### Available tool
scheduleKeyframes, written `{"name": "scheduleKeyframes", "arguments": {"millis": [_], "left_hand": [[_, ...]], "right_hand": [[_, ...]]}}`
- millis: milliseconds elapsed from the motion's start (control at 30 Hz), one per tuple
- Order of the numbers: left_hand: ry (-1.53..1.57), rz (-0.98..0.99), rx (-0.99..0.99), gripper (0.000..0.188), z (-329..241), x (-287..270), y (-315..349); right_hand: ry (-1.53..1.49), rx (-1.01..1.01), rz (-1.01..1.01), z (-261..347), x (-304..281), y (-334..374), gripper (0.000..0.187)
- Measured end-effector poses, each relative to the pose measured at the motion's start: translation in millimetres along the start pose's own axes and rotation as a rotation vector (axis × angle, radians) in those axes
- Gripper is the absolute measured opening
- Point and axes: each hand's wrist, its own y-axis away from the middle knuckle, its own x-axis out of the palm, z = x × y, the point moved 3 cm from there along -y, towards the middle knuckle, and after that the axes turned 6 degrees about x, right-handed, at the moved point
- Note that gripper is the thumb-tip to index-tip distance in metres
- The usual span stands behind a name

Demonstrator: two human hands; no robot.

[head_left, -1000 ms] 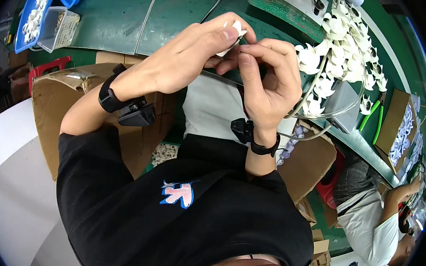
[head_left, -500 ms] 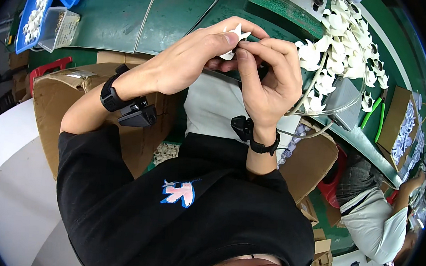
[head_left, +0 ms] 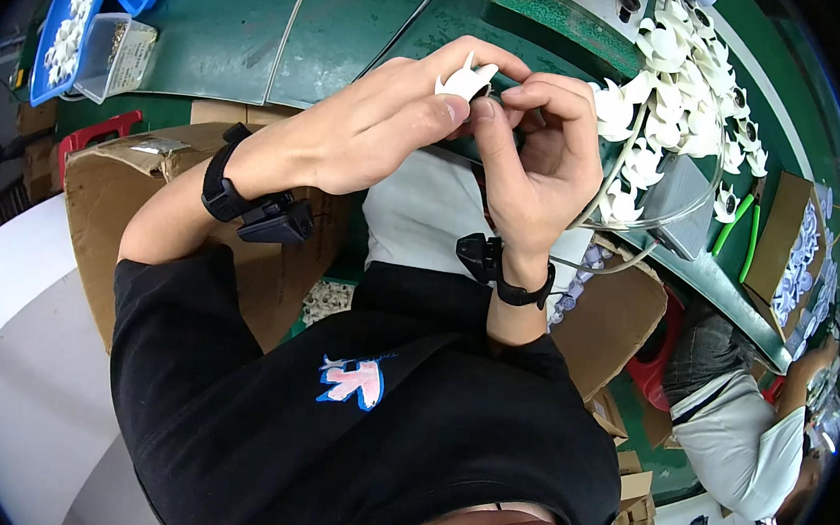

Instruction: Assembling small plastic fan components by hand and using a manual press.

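Hands meet over the near edge of the green table (head_left: 360,21). Left hand (head_left: 371,130) and right hand (head_left: 537,153) both pinch one small white plastic piece (head_left: 464,76) with closed fingertips. More white pieces (head_left: 680,95) lie at the right.

Open green benchtop (head_left: 359,31) to the left of both hands; on the right, a heap of white plastic parts (head_left: 681,76) crowds in, and clear tubing (head_left: 640,221) loops just below.

A small part (head_left: 466,77) sits between the fingers (head_left: 472,109) of both hands, above the counter (head_left: 360,21). A heap of like parts (head_left: 681,86) lies to their right, a clear tub (head_left: 111,56) far left.
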Motion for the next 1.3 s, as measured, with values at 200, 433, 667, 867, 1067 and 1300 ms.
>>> {"name": "scheduleKeyframes", "arguments": {"millis": [200, 433, 667, 867, 1067, 1300], "left_hand": [[0.04, -0.009, -0.059, 0.075, -3, -2, -4], [0.04, -0.016, -0.088, 0.073, -3, -13, -7], [-0.033, -0.041, -0.004, 0.075, 3, -4, -4], [-0.243, -0.003, 0.069, 0.061, -11, -5, 0], [-0.323, -0.019, 0.053, 0.061, -9, -6, 3], [-0.224, 0.003, -0.014, 0.067, -5, -6, -1]], "right_hand": [[0.182, -0.08, 0.032, -1, -2, -1, 0.021], [0.229, -0.135, 0.015, 1, 0, 0, 0.019], [0.333, -0.177, 0.001, 0, 1, 2, 0.019], [0.411, -0.192, -0.002, 5, -1, 4, 0.021], [0.439, -0.19, 0.007, 5, 1, 4, 0.024], [0.441, -0.254, -0.015, 5, 3, 3, 0.022]]}}
